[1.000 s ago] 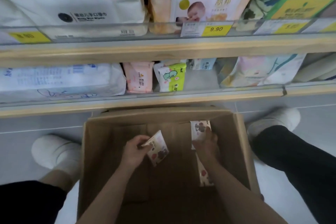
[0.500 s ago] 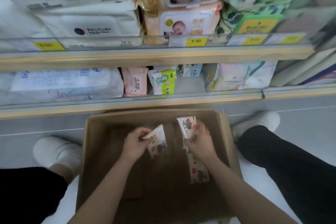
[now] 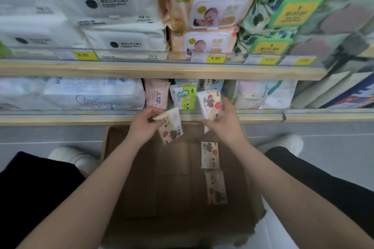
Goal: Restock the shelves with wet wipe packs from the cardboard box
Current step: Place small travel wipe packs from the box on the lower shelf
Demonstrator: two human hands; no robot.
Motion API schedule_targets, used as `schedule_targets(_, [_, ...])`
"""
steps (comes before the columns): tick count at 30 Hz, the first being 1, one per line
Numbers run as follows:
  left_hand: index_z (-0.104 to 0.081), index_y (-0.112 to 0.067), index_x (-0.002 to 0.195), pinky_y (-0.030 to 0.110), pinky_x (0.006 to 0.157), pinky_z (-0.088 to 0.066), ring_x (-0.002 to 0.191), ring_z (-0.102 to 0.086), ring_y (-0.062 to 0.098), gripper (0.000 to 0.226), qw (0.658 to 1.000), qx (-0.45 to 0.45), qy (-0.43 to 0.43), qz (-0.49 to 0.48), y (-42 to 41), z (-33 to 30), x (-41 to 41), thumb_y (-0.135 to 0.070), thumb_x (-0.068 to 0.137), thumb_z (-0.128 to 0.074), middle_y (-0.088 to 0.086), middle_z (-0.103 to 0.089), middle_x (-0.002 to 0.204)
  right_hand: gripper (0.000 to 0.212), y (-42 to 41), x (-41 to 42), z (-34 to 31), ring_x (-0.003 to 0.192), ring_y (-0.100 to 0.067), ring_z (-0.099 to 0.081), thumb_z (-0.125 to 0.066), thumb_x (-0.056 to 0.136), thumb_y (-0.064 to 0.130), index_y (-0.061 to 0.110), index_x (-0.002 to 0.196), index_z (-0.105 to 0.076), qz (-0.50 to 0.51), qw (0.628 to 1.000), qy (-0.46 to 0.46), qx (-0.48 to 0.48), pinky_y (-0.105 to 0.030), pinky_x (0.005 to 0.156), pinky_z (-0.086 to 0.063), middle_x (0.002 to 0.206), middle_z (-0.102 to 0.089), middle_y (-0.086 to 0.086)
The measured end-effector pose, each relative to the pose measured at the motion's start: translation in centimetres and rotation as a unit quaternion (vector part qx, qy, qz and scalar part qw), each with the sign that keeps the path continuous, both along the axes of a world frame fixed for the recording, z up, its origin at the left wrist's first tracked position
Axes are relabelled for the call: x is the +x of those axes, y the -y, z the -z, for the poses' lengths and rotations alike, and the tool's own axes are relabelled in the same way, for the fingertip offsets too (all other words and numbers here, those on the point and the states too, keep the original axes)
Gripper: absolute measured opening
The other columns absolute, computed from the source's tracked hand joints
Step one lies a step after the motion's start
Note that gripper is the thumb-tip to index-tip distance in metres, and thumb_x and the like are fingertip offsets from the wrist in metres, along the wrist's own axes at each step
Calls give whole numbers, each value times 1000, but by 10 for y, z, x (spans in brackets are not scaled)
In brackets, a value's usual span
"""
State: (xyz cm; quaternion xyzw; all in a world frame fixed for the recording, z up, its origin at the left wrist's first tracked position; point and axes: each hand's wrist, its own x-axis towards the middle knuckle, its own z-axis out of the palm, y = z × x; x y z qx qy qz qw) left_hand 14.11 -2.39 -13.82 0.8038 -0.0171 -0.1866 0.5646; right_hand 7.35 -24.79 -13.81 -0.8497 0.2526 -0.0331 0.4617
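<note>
My left hand (image 3: 144,124) grips a small cream wet wipe pack (image 3: 171,127) with red and brown prints, just above the far edge of the open cardboard box (image 3: 113,147). A matching pack (image 3: 209,106) is held by my right hand (image 3: 224,125), raised in front of the lower shelf (image 3: 81,120). Two more packs lie flat in the box, one (image 3: 210,154) further in and one (image 3: 216,187) closer to me. Small pink (image 3: 156,95) and green (image 3: 185,98) packs stand on the lower shelf behind my hands.
The upper shelf (image 3: 141,69) carries large white, peach and green wipe packs with yellow price tags. A big white pack (image 3: 91,93) fills the lower shelf's left side, pastel packs (image 3: 265,94) its right. My legs and white shoes flank the box on the grey floor.
Both hands have risen out of the box toward the lower shelf, each carrying its pack. The view has tilted up, and a second pack now shows lying in the box.
</note>
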Motion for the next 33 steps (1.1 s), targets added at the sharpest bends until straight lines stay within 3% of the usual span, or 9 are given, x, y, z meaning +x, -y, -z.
schedule_targets(2, [-62,-22,90,20,75,-49,102,-59,12,22,1000,1,2,1,-1,-3,6,-2,81,-66,-7,-63,105,91,4,20,3,107,-22,-58,-80,53,39,16,131,-40,33,999,15,-18,-45,92,-51,118,-55,-7])
schedule_targets(5, [-61,-25,90,14,68,-47,101,-58,10,21,1000,-1,4,-3,2,-1,16,-6,83,-65,-7,-62,108,76,8,48,8,111,-25,-48,-82,64,20,3,127,-45,78,996,19,-50,-36,98,-42,119,-51,-14])
schedule_targets(11, [-62,-32,85,21,75,-53,102,-63,14,28,999,-37,3,-24,7,23,31,-5,83,-66,1,-68,105,71,18,94,48,113,-27,-49,-78,71,13,2,128,-39,150,987,-5,-55,-28,91,-38,128,-44,-13])
schedule_targets(15, [-63,-30,87,15,66,-54,95,-66,9,25,996,-69,-16,-44,6,35,32,-5,83,-65,-5,-69,96,70,26,118,68,118,-30,-47,-79,71,11,-3,124,-37,172,983,-13,-60,-30,95,-37,130,-44,-18])
schedule_targets(19, [-64,-26,90,17,67,-54,94,-67,9,22,996,-81,-15,-24,6,33,31,-4,84,-64,-4,-70,97,59,32,127,80,120,-31,-49,-71,76,5,-5,124,-38,180,981,-5,-68,-29,94,-37,128,-48,-20])
schedule_targets(25, [-65,-25,88,30,73,-58,95,-67,18,24,997,-76,-10,-23,8,28,29,-1,83,-64,-1,-71,95,53,32,116,79,113,-33,-50,-67,77,1,-6,122,-41,178,982,20,-58,-23,89,-36,125,-46,-21])
schedule_targets(28, [-65,-27,87,38,78,-56,94,-66,25,25,998,-64,-7,-16,12,20,26,-2,82,-66,3,-71,93,66,30,100,67,106,-32,-58,-73,73,8,-1,129,-39,152,987,42,-27,-35,96,-45,128,-45,-17])
schedule_targets(30, [-65,-27,86,37,76,-56,92,-66,24,25,998,-62,-7,-13,18,13,22,-2,82,-66,3,-71,91,70,25,84,52,99,-29,-62,-74,74,16,3,134,-38,123,990,63,-11,-40,93,-50,129,-47,-13])
schedule_targets(33, [-64,-23,86,38,77,-54,89,-65,21,24,997,-72,-5,-23,32,3,18,1,81,-66,-1,-70,89,62,11,43,23,82,-13,-60,-70,82,26,8,135,-42,37,996,63,-46,-14,78,-46,127,-49,-3])
